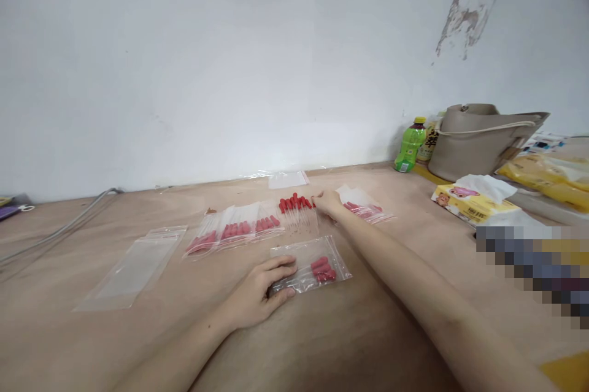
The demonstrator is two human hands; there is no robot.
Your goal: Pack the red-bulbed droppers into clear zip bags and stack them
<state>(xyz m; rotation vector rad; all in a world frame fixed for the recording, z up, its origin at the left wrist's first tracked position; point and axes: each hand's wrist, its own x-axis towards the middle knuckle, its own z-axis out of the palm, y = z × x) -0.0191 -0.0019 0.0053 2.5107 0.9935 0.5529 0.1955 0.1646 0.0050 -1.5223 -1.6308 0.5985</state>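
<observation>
My left hand (260,291) grips the left end of a clear zip bag (304,281), fingers over it and thumb at its near edge. Inside this bag lie several red bulbs (324,269). Farther back, a row of droppers (295,203) with red bulbs and thin clear stems lies on the table. My right hand (326,202) is at the row's right end, its fingertips pinched on the red bulb of one dropper; the stem cannot be made out.
Filled zip bags (239,227) lie left of the droppers, another filled bag (365,205) to the right. Flat bags (138,266) are at left, a white packet (289,180) by the wall. A green bottle (410,145), tan bucket bag (469,140) and tissue pack (473,199) stand right.
</observation>
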